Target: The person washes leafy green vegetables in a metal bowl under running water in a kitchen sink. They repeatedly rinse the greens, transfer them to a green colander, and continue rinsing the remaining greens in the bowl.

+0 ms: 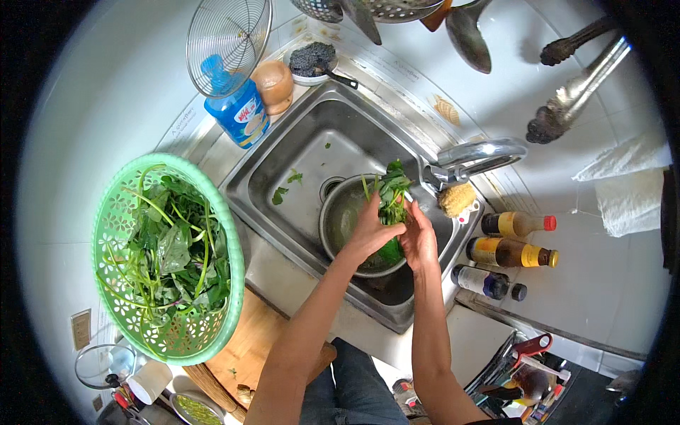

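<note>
Between my two hands is a wet bunch of leafy greens (394, 194), held above a round metal basin (340, 234). My left hand (374, 228) presses on the bunch from the left, and my right hand (419, 234) cups it from the right. Some water and a few green leaves (391, 249) show in the basin, partly hidden by my hands. The basin stands inside a stainless steel sink (297, 133), beside the drain (331, 187). Loose leaf scraps (280, 195) lie on the sink floor.
A green plastic colander (236, 297) heaped with leafy greens stands left, by a wooden board (255, 329). A chrome faucet (478, 154) and a sponge (457, 199) are at the sink's right rim. Several sauce bottles (510, 252) stand right; a blue detergent bottle (239, 114) stands behind.
</note>
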The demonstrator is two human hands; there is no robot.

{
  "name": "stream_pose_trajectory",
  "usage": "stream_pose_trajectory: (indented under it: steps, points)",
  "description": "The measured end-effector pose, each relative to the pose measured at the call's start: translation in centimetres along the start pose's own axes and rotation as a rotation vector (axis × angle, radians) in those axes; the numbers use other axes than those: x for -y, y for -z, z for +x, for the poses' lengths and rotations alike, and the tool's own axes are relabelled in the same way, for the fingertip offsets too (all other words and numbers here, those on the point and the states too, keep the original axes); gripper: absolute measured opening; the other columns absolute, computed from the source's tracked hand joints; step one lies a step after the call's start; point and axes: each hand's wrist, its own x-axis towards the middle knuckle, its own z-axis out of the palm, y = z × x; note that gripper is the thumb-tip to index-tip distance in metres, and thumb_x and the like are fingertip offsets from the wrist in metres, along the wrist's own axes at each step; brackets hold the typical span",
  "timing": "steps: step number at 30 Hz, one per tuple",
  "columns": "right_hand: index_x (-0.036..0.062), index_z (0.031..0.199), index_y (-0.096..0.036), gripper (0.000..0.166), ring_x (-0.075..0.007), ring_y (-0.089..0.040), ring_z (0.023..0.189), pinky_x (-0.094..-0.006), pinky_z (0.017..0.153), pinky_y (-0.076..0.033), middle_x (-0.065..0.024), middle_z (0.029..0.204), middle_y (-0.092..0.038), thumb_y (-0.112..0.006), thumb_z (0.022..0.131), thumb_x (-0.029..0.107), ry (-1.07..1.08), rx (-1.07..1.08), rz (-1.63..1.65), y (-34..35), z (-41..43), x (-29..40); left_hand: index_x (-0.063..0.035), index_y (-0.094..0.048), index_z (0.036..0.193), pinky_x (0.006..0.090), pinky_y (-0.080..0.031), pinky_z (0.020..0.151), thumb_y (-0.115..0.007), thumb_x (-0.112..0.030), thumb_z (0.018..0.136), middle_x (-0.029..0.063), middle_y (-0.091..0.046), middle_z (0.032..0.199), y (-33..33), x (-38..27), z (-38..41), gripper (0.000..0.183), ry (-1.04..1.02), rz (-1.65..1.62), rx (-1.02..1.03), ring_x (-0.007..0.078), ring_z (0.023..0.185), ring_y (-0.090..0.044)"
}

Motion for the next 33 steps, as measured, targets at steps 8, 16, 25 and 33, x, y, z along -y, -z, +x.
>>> stream_pose_trajectory:
  steps: [8, 16, 25, 33]
  points:
    - [0.0002, 0.124, -0.057, 0.039, -0.0124, -0.059, 0.102, -0.0251, 0.081, -0.050, -0.0070, 0.117, -0.063, -0.054, 0.099, 0.031, 0.094, 0.157, -0.028, -3.7, -2.0, 3.4, -0.0008, -0.043, 0.131, 0.0466, -0.043, 0.095, -0.080, -0.007, 0.064, 0.0219, -0.055, 0.120, 0.9, -1.9, 0.7, 0.076, -0.331, 0.207, -0.206, 0.0420, 0.113, -0.052]
    - [-0.0020, 0.120, -0.062, 0.033, -0.0155, -0.065, 0.103, -0.0295, 0.089, -0.055, -0.0118, 0.120, -0.065, -0.058, 0.097, 0.022, 0.142, 0.213, -0.181, -0.9, -1.7, 5.3, 0.0006, -0.046, 0.132, 0.0432, -0.046, 0.094, -0.070, 0.003, 0.076, 0.0219, -0.060, 0.117, 3.6, -0.2, 1.9, 0.060, -0.335, 0.194, -0.261, 0.0392, 0.111, -0.057]
    - [0.0035, 0.119, -0.065, 0.037, -0.0201, -0.065, 0.093, -0.0281, 0.087, -0.050, -0.0105, 0.107, -0.070, -0.072, 0.083, 0.012, 0.184, 0.044, -0.887, 14.0, 5.7, -8.8, 0.0023, -0.053, 0.119, 0.0373, -0.047, 0.091, -0.073, -0.006, 0.082, 0.0150, -0.063, 0.113, 5.7, -5.6, 2.1, 0.042, -0.336, 0.054, -0.314, 0.0258, 0.104, -0.061]
    - [0.0094, 0.119, -0.061, 0.038, -0.0399, -0.061, 0.102, -0.0422, 0.087, -0.052, -0.0207, 0.126, -0.057, -0.071, 0.083, 0.014, 0.185, 0.392, -1.628, 9.6, 4.8, -17.7, 0.0028, -0.053, 0.120, 0.0332, -0.044, 0.094, -0.070, 0.003, 0.080, 0.0135, -0.061, 0.117, 9.0, -5.7, 1.0, 0.043, -0.234, -0.020, -0.409, 0.0229, 0.106, -0.059]
